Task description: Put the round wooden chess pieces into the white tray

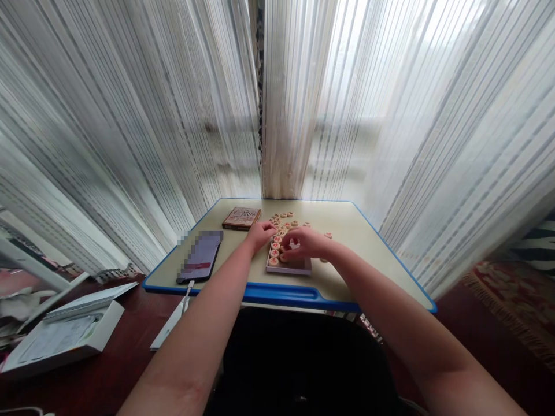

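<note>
An open shallow box (pixel 289 270) lies near the table's front edge, with round wooden xiangqi pieces (pixel 274 253) marked in red lined up along its left side. Over the box is my right hand (pixel 304 241), its fingers curled round a xiangqi piece (pixel 283 256) in the second column. My left hand (pixel 261 233) rests by the box's far left corner, fingers drawn together near the loose pieces; what they hold, if anything, is hidden. Several loose xiangqi pieces (pixel 295 223) are scattered beyond the box, and a few lie right of my right hand.
A brown printed box lid (pixel 241 217) lies at the table's back left. Nearer, a large phone or tablet (pixel 200 255) has a white cable (pixel 187 296) plugged in. The table (pixel 368 254) has a blue rim; striped curtains (pixel 295 104) hang behind it. An open white box (pixel 65 338) sits lower left.
</note>
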{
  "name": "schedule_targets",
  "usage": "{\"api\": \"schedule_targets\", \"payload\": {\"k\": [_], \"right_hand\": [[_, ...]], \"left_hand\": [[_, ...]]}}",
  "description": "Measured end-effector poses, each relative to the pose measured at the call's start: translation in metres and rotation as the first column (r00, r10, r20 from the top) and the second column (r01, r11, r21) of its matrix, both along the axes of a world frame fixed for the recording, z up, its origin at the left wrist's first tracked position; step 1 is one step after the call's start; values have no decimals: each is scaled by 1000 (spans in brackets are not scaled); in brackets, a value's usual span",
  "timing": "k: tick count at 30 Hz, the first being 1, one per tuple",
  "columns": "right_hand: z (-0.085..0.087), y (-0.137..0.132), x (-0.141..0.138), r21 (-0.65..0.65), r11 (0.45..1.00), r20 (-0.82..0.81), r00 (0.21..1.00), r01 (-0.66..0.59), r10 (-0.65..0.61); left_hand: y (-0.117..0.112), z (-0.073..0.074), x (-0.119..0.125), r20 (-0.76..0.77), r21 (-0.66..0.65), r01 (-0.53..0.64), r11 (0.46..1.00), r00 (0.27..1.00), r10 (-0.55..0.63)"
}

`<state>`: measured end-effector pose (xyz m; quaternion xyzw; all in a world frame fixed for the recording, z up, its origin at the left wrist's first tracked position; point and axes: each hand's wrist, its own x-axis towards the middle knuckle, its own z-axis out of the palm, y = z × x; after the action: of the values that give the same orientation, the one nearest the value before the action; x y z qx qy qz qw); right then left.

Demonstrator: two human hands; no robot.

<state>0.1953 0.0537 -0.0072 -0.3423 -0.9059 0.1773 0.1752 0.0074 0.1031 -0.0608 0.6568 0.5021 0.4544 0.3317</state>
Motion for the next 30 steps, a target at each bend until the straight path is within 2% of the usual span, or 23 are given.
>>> {"api": "schedule_targets", "payload": {"k": [4,11,24,30], "right_hand": [[2,-7,-4,70,993,33,995,-94,92],[-8,-6,-7,238,963,59,992,-126,115],[3,-8,-2,147,984,86,992,-104,92],[1,-9,-3,145,982,73,992,-117,108]], "left_hand": [[1,-3,0,-12,14,-11,1000,1000,11],[2,-5,2,-20,20,-33,999,999,33],[-4,0,0,-13,4,-35,999,999,35],[-5,1,2,-20,4,-42,999,999,42]]}}
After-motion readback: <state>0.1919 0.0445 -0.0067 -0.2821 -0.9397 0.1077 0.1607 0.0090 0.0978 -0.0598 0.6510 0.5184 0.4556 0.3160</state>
